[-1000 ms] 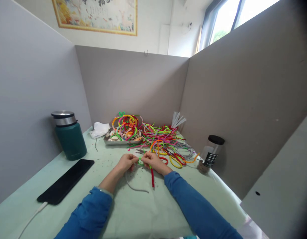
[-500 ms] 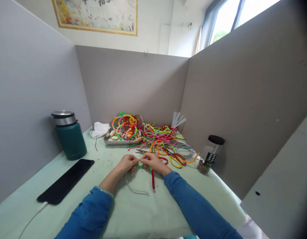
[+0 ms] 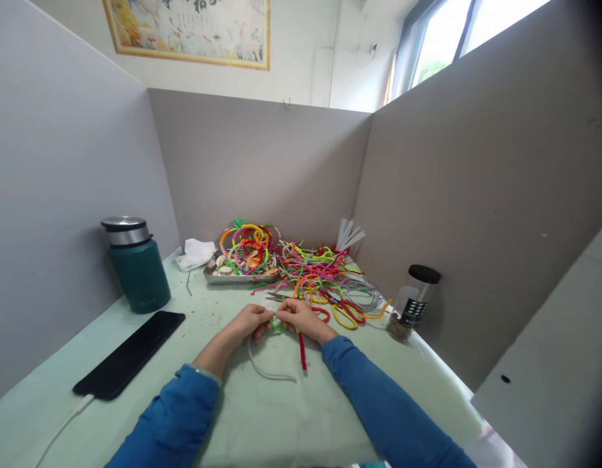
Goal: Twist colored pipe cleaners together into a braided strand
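My left hand (image 3: 250, 322) and my right hand (image 3: 301, 317) almost meet over the table, each in a pinch. Between their fingertips is a small green fuzzy stem piece (image 3: 277, 327), held from both sides. A red fuzzy stem (image 3: 302, 353) hangs down from beneath my right hand. From under my left hand a thin grey stem (image 3: 268, 375) curves down and to the right. Just beyond the fingers lie scissors (image 3: 276, 296), partly hidden. The exact shape of the green piece is covered by my fingers.
A metal tray (image 3: 241, 279) holds shells and colourful loops. Beside it lies a heap of fuzzy stems (image 3: 315, 263). A green bottle (image 3: 139, 273) and a black phone (image 3: 130, 354) are at left, a clear jar (image 3: 409, 309) at right. Grey partitions enclose the table.
The grey stem and the hanging red stem have shifted slightly to the right. My left hand has moved a little, and both hands keep their pinch.
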`<state>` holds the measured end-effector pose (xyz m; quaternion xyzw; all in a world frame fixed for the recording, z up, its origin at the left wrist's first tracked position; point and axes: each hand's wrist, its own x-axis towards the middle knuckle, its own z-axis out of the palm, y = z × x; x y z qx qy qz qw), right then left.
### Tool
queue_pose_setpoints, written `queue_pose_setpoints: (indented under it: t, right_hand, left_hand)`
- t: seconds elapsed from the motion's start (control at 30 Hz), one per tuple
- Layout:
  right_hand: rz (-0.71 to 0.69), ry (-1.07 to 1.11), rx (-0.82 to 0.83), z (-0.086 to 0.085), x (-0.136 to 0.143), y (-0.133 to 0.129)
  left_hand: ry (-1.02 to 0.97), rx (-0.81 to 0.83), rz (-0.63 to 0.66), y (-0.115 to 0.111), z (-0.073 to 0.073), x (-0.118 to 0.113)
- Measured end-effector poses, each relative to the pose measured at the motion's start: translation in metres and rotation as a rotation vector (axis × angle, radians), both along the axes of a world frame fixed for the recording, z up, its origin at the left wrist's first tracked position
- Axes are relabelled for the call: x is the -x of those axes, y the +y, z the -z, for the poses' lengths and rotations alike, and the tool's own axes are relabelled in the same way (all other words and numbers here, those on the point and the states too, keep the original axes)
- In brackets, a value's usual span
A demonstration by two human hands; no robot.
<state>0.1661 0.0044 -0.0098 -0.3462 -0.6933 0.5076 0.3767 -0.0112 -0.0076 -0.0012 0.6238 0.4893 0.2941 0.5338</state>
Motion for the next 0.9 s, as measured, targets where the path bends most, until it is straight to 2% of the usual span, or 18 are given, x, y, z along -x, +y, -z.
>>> queue_pose_setpoints:
  t: [0.2,0.4,0.53,0.6,0.77,0.9]
  right_hand:
    - [0.008,0.012,0.006,0.0009,-0.0001,0.0001]
    - [0.029,0.030,0.022,0.0023,0.0004,0.0021]
    - [0.034,0.029,0.023,0.0026,0.0009,0.0023]
    - [0.031,0.026,0.021,0.0028,0.0009,0.0022]
    - [0.035,0.027,0.019,0.0050,0.0009,0.0031]
    - [0.041,0.019,0.016,0.0060,0.0011,0.0042]
  left_hand:
    - [-0.100,0.096,0.026,-0.0014,-0.0022,-0.0033]
    - [-0.014,-0.030,-0.018,-0.0039,-0.0082,-0.0074]
    - [0.089,-0.094,-0.026,-0.0002,-0.0056,-0.0067]
    - [0.185,-0.197,-0.019,0.0023,-0.0030,-0.0052]
    - [0.523,-0.621,-0.028,0.0046,-0.0003,-0.0018]
    - [0.605,-0.712,-0.038,0.0035,-0.0011,-0.0021]
